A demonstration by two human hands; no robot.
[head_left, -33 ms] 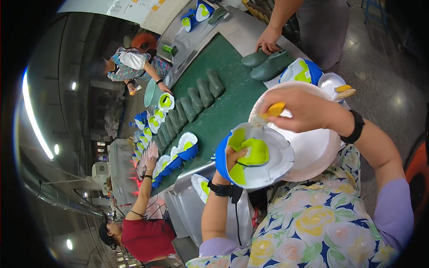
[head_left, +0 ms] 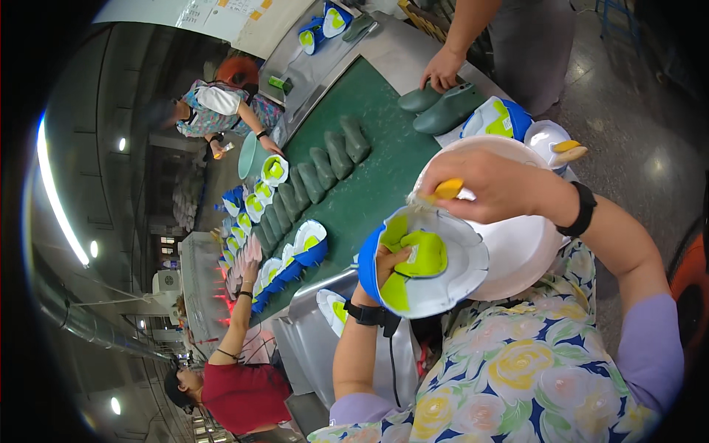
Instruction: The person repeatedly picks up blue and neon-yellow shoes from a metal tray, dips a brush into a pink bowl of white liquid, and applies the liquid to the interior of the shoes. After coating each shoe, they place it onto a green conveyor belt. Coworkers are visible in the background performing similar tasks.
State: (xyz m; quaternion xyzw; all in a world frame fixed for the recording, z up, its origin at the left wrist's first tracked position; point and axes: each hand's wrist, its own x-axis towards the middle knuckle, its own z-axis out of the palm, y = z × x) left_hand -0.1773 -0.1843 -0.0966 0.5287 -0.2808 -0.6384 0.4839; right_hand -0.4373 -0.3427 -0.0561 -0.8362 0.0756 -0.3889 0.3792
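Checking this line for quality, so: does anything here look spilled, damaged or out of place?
Nothing stands out. The left hand holds a blue, white and lime shoe upper while the right hand works its edge with a yellow-handled brush. Grey shoe forms sit in a row on the green belt.

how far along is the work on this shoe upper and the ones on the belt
Done, seemingly: white, blue and lime uppers lie in rows on the green belt. In hand: the left hand holds one shoe upper from inside, while the right hand works a yellow-handled brush along its edge. Left: bare grey lasts wait on the belt.
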